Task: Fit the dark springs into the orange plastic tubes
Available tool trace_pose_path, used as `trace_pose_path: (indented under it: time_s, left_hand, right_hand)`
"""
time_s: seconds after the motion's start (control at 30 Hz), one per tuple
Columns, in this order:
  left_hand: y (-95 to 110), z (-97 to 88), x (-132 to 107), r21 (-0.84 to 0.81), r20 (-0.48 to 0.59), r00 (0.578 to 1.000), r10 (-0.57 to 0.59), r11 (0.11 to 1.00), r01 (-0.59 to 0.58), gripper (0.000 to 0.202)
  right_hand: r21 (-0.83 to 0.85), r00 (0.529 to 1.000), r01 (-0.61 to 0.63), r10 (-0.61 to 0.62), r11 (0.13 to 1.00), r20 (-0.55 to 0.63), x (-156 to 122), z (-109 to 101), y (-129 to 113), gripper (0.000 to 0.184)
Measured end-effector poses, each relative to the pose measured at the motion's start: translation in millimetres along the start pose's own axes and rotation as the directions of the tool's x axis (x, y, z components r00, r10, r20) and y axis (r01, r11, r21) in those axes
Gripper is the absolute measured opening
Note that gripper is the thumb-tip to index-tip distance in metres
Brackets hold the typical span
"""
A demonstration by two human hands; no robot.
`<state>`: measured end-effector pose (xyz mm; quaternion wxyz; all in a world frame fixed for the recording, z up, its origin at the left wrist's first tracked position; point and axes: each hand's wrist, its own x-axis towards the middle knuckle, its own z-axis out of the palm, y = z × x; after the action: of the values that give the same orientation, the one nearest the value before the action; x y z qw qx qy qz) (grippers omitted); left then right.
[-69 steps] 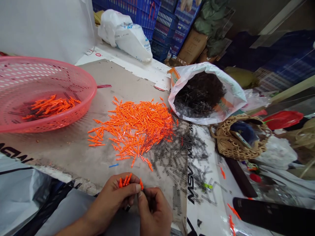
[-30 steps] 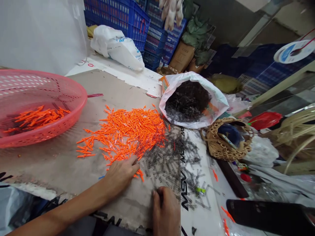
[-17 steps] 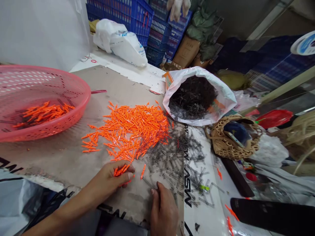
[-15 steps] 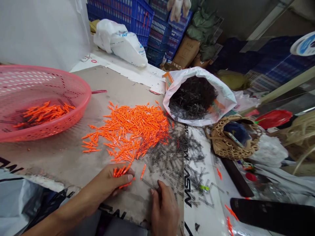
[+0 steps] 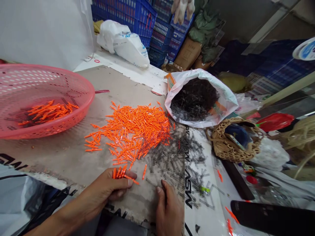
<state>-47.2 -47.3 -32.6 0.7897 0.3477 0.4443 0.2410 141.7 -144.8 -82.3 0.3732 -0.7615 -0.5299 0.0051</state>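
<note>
While the left grip [image 5: 112, 184] pinches slim orange pieces [image 5: 119, 172], coiled wire springs [image 5: 174, 151] strewn nearby, right grip [image 5: 170, 207] unclear.

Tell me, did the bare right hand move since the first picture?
Yes: the bare right hand moved rightward, closer to the nearest big black printed letters.

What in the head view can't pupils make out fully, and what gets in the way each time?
All in the head view:
- Orange pieces in the left hand: the hand covers their lower ends.
- Right hand: its own back hides whether it holds anything.
- Pink basket: cut off by the left edge.
- White disc: cut off by the right edge.
- Dark contents of the white sack: too tangled to count.
</note>
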Motion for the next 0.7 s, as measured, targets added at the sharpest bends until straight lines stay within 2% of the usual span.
trace_pose_path:
  time_s: [0.13, 0.33, 0.47, 0.7]
  left_hand:
    - [0, 4.1, 1, 0.069, -0.058, 0.998, 0.033, 0.997, -0.029, 0.037]
    - [-3, 11.4, -1, 0.044, -0.081, 0.997, 0.008, 0.999, -0.004, 0.031]
    - [-6, 12.6, 1, 0.057, -0.081, 0.996, 0.022, 0.998, -0.018, 0.028]
    - [-7, 13.1, 2, 0.101, -0.032, 0.998, 0.048, 0.994, -0.044, 0.026]
  right_hand:
    - [0.006, 0.999, -0.029, 0.029, 1.000, 0.019, 2, -2, 1, 0.038]
    - [0.078, 0.997, -0.054, 0.049, 0.995, 0.061, -4, 1, -1, 0.032]
    - [0.168, 0.991, -0.102, 0.086, 0.980, 0.103, -3, -1, -10, 0.027]
    - [0.244, 0.989, -0.143, 0.127, 0.959, 0.082, 5, -10, -18, 0.022]
